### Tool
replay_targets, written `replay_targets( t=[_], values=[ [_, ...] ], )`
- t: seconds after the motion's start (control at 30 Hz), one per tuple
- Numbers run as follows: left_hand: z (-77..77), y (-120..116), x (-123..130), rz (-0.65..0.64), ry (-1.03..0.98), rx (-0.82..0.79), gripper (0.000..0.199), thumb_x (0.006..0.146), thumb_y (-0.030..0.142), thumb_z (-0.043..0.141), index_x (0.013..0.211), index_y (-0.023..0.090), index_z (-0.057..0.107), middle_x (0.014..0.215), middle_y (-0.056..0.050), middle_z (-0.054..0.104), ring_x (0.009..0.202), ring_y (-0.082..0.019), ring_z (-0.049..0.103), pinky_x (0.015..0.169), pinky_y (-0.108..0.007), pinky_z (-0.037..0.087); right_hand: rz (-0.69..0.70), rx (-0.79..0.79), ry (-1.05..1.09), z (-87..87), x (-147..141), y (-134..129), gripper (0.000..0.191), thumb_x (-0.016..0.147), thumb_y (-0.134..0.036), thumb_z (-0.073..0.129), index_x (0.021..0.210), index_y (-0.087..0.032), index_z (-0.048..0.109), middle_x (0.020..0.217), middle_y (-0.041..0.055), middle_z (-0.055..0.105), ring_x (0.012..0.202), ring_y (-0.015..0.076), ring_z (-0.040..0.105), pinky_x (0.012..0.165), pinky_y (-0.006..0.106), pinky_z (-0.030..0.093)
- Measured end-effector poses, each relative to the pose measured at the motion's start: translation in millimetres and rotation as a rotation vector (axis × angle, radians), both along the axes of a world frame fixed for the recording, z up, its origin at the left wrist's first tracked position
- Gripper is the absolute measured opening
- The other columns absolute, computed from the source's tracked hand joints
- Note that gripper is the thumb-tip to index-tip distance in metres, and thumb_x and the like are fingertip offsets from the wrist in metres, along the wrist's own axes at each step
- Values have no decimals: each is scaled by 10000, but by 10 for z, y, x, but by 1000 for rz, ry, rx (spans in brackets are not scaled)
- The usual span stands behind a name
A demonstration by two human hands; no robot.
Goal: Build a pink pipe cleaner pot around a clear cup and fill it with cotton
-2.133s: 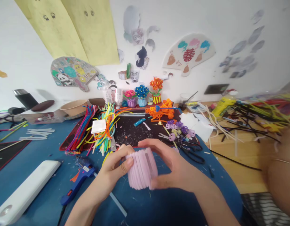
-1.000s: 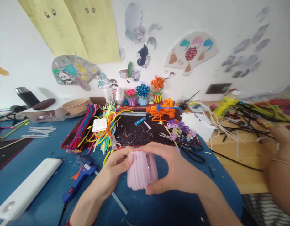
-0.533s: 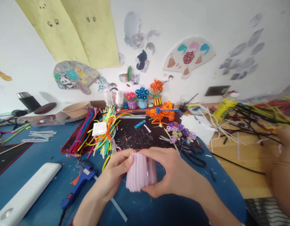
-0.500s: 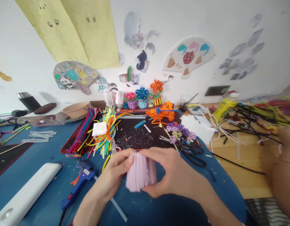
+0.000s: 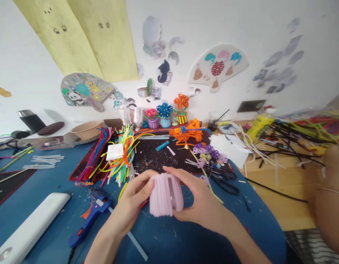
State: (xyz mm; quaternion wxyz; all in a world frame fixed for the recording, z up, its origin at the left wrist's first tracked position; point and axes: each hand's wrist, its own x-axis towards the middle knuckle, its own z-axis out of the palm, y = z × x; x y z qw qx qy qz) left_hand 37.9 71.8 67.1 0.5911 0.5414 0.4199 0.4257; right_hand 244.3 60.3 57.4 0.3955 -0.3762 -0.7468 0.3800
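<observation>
Between my two hands is a small cup (image 5: 161,196) covered in upright pale pink pipe cleaners, with a bare clear strip showing on its right side. My left hand (image 5: 139,192) grips its left edge, thumb on the front near the rim. The fingers of my right hand (image 5: 195,196) curve around its right side, the index finger at the top and the thumb low. The cup is held above the blue table (image 5: 164,242). To the left lies a blue hot glue gun (image 5: 91,216) with a clear glue stick (image 5: 137,245) extending behind my left forearm.
Bundles of coloured pipe cleaners (image 5: 122,165) lie on a dark mat (image 5: 150,161). Black scissors (image 5: 224,183) and purple pipe-cleaner flowers (image 5: 209,152) are right of it. A long white device (image 5: 32,227) lies at left. Another person's arm (image 5: 332,198) is at far right.
The pink cup has been turned and tilted slightly between my hands, so the bare strip now faces more toward me. Both hands still hold it. The view has shifted slightly.
</observation>
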Motion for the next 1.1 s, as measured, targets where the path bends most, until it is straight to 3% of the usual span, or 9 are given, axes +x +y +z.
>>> replay_targets(
  t=[0.1,0.17,0.4,0.67,0.87,1.1],
  values=[
    [10,-9,-9,39,215,243,360,867,405,658,1210,298,627,1192,-52,610,1073,-230,546,929,-325,416,-54,108,-32,-22,-7,7,851,668,-54,683,1435,-306,414,1420,32,544,1288,233,522,1091,379,410],
    [22,-32,-19,23,317,383,438,832,414,700,1252,342,602,1286,-40,591,1174,-255,515,1024,-367,373,-59,150,-51,-18,1,7,835,675,-34,646,1426,-313,412,1402,24,549,1281,216,520,1091,361,411],
    [41,-149,-11,36,570,553,683,798,371,746,1394,425,416,1426,-15,521,1253,-255,512,1077,-417,399,-83,245,-93,-29,8,8,847,667,8,599,1425,-305,387,1380,36,522,1288,184,485,1094,303,396],
    [44,-158,-6,79,780,807,654,823,264,668,1415,308,393,1379,-55,568,1229,-227,562,1027,-372,475,-59,234,-57,-73,33,39,919,602,37,602,1419,-319,376,1363,22,517,1264,187,502,1069,300,415],
    [69,-174,8,116,871,976,623,836,281,668,1398,207,410,1333,-96,604,1186,-214,591,1008,-340,491,-19,236,-11,-105,41,79,849,613,25,658,1346,-335,425,1314,9,548,1223,184,532,1041,295,428],
    [85,-208,13,123,944,1089,581,849,259,656,1380,180,434,1365,-116,580,1230,-222,560,1017,-360,484,12,249,10,-138,48,80,815,623,23,713,1297,-351,449,1286,-3,573,1194,177,558,1018,287,435]
  ],
)
